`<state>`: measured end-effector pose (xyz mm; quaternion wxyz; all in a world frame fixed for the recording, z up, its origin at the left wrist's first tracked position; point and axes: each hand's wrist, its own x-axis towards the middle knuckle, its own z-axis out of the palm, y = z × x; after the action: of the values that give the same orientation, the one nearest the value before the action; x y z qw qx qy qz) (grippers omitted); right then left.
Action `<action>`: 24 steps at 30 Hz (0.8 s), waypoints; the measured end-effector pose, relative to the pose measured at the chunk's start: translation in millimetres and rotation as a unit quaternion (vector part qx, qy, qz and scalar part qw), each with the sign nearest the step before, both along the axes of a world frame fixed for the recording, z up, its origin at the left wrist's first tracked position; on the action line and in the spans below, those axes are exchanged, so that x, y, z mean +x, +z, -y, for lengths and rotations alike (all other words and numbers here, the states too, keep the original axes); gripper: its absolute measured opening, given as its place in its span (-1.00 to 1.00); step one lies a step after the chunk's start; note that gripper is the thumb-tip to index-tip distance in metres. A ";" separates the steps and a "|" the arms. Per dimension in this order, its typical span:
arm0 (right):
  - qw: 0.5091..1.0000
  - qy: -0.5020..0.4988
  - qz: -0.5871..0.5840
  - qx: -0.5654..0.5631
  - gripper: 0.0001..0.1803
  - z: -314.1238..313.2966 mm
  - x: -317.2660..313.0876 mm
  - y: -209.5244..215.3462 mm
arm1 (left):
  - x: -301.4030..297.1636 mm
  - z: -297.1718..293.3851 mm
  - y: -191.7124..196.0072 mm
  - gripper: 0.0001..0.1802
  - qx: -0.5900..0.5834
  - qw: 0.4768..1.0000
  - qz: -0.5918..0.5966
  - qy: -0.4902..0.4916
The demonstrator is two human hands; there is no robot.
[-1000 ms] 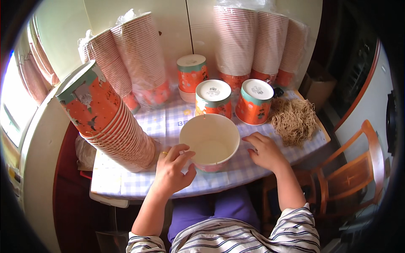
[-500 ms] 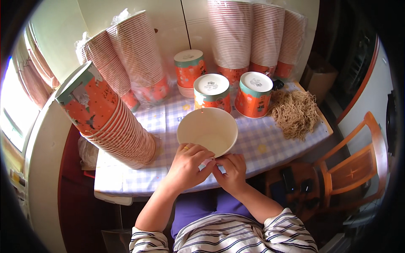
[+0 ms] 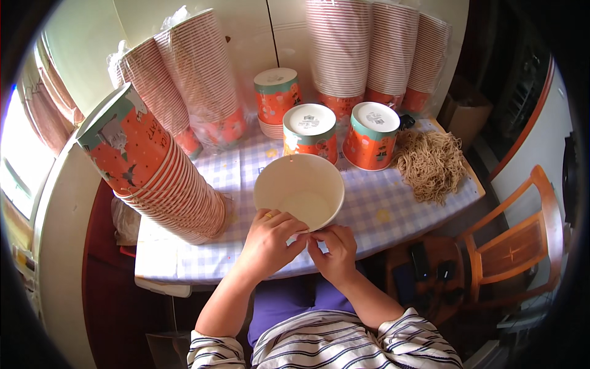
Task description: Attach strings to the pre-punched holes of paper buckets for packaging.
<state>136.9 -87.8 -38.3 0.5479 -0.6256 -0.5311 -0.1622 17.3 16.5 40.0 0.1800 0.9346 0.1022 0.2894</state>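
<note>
An open paper bucket (image 3: 299,190), pale inside, stands at the table's near edge with its mouth tilted toward me. My left hand (image 3: 269,243) curls its fingers over the near rim, a ring on one of them. Against the rim my right hand (image 3: 334,249) pinches thumb and forefinger together, almost touching the left thumb. What lies between those fingertips is too small to make out. At the far rim a short bit of string (image 3: 291,159) shows. Behind it sit two upturned orange and green paper buckets (image 3: 310,142) (image 3: 371,140).
A tall leaning stack of buckets (image 3: 166,178) stands at left. Plastic-wrapped stacks (image 3: 200,80) (image 3: 344,49) line the back, with a short stack (image 3: 276,98) between. Tan strings (image 3: 431,166) lie heaped at right on the checked tablecloth (image 3: 369,212). A wooden chair (image 3: 516,240) is beside the table.
The view has shifted slightly. Both hands stay at the bucket's near rim with only small finger movement, and the bucket sits much as before.
</note>
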 end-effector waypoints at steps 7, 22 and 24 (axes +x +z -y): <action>0.999 0.029 -0.039 -0.020 -0.77 0.0 -4.1 -1.9 | 3.0 5.0 4.3 -0.61 0.071 0.996 0.052 -0.029; 0.996 0.044 -0.061 -0.038 -0.79 1.3 -4.0 -1.7 | 4.7 -3.0 -3.4 -0.50 0.134 0.987 0.031 -0.086; 0.996 0.047 -0.061 -0.044 -0.80 1.0 -3.3 -0.5 | 3.4 -5.0 -1.8 -0.49 0.140 0.985 0.026 -0.096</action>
<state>133.7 -88.7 -38.8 0.5578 -0.6323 -0.5325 -0.0743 20.7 21.5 38.2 0.0773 0.9483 -0.0342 0.3060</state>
